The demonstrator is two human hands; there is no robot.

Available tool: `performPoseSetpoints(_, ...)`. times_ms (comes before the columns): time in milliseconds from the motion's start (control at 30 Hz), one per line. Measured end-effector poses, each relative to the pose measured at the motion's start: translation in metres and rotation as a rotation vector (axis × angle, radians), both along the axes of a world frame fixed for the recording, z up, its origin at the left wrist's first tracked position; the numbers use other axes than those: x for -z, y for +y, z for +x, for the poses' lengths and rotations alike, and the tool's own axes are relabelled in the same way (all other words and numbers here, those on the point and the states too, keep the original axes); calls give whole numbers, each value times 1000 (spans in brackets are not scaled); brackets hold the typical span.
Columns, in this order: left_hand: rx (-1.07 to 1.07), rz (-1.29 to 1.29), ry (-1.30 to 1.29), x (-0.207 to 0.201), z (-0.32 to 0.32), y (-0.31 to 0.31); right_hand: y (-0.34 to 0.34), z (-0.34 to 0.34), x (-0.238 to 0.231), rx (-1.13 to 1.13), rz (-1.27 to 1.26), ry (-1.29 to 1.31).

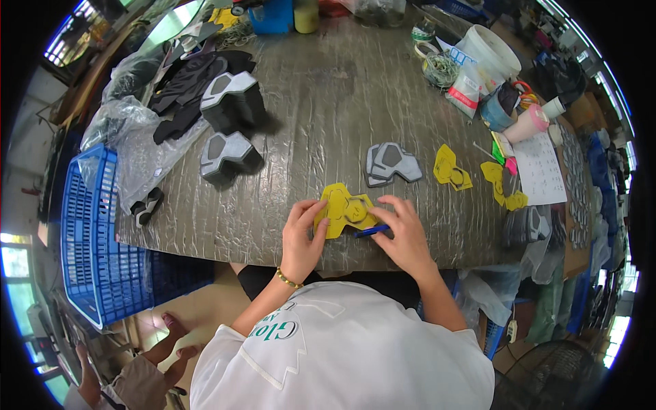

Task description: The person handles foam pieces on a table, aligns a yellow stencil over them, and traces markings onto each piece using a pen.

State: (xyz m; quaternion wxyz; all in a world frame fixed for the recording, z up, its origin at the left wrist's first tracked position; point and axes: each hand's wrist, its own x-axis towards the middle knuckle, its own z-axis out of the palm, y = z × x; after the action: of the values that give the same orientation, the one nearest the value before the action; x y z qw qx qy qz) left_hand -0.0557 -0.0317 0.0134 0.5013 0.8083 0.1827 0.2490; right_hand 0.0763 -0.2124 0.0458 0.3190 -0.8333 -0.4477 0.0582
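Near the table's front edge, a yellow cut-out template (336,213) with dark marked outlines is between my two hands. My left hand (305,229) grips its left edge between thumb and fingers. Curled at its right edge, my right hand (404,236) holds a blue pen (372,231) low between the fingers, while its fingertips come close to the template. Whether the template lies flat or is slightly raised cannot be made out. Just beyond it lies a small stack of grey-and-black shaped pieces (393,164). Another yellow template (451,168) rests to their right.
Two taller stacks of grey-and-black pieces (231,156) stand at left, near black sheets (191,85) and clear plastic. A blue crate (89,232) adjoins the table's left side. At right are more yellow templates (502,184), a written sheet (540,167), a pink-lidded cup (527,124) and a white bucket (488,53).
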Motion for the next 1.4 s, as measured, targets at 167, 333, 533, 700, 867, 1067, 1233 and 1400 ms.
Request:
performPoseSetpoints(167, 19, 400, 81, -1, -5, -2, -1, -6, 14, 0, -53, -34)
performPoseSetpoints(333, 89, 318, 86, 8, -14, -1, -1, -2, 15, -28, -68, -25)
performPoseSetpoints(533, 81, 362, 80, 12, -14, 0, 2, -3, 13, -15, -70, -12)
performPoseSetpoints(700, 87, 392, 70, 14, -12, 1, 3, -6, 16, -11, -91, -63)
performPoseSetpoints(867, 97, 423, 72, 16, -12, 2, 4, -7, 19, -25, -96, -124)
performPoseSetpoints(1067, 156, 442, 37, 12, -8, 3, 4, -8, 22, -1, -89, -155)
performPoseSetpoints(1233, 156, 581, 78, 12, -9, 0, 2, 8, 4, -57, 34, 117)
performPoseSetpoints(1400, 125, 644, 114, 13, -10, -3, 10, 32, -16, 81, 185, 95)
